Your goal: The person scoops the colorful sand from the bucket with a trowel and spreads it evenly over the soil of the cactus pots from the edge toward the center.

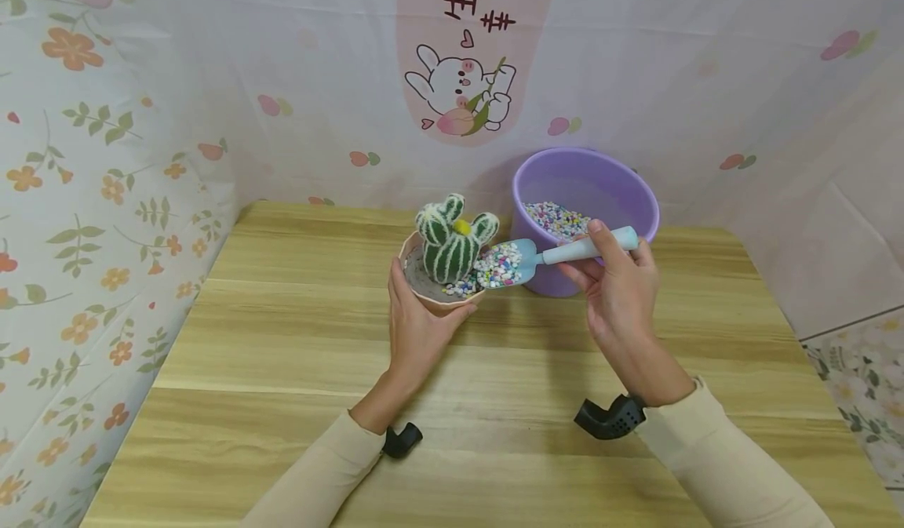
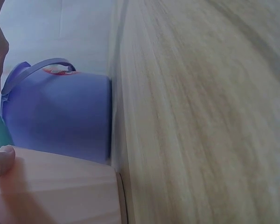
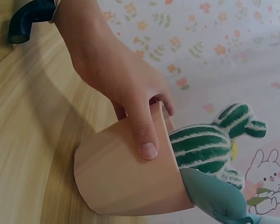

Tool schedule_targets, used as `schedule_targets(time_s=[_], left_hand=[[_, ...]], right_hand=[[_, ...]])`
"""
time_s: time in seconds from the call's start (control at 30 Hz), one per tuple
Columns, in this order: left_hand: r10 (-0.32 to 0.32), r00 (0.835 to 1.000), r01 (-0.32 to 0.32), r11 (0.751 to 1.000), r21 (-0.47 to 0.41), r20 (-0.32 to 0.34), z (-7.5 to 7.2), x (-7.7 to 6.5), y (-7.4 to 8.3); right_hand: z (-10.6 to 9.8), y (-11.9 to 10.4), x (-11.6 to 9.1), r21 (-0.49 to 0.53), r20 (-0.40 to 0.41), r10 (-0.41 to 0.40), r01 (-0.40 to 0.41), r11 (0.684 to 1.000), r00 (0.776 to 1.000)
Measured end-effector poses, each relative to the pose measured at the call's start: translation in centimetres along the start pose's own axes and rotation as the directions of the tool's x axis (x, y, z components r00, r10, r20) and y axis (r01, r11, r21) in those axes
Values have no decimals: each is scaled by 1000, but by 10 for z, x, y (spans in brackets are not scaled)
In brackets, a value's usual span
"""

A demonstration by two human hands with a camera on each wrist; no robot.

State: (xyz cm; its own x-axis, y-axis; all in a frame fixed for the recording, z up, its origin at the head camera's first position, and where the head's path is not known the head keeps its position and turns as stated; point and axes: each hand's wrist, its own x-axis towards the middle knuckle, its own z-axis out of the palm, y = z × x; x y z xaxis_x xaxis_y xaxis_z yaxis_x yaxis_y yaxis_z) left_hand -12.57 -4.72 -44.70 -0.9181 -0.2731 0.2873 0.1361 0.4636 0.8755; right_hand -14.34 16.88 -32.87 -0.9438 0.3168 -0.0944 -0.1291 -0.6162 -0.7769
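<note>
My left hand [image 1: 421, 320] grips the near side of a peach flower pot [image 3: 126, 172], its thumb on the outer wall and fingers hooked over the rim. A knitted green cactus [image 1: 452, 255] with white stripes and a yellow tuft stands in the grey fill. With my right hand [image 1: 621, 289] I hold a light-blue hand shovel [image 1: 582, 252] by its handle. Its scoop carries colourful pebbles [image 1: 498, 265], and the tip lies at the pot's right rim. Some pebbles [image 1: 461, 286] lie in the pot beside the cactus base.
Right behind the shovel stands a purple bucket [image 1: 639, 198] with more coloured pebbles [image 1: 554, 220] inside. Its handle [image 2: 39, 70] shows in the left wrist view. A printed cloth [image 1: 297, 81] hangs along the back edge of the wooden table [image 1: 282, 355].
</note>
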Motion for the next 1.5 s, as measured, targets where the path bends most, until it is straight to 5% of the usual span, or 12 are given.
schedule_targets(time_s=[1.5], left_hand=[[-27,998,28,1000,-8,64,-6,5,-1]], right_hand=[[6,-4,5,-25,-7,-32,31,999,999]])
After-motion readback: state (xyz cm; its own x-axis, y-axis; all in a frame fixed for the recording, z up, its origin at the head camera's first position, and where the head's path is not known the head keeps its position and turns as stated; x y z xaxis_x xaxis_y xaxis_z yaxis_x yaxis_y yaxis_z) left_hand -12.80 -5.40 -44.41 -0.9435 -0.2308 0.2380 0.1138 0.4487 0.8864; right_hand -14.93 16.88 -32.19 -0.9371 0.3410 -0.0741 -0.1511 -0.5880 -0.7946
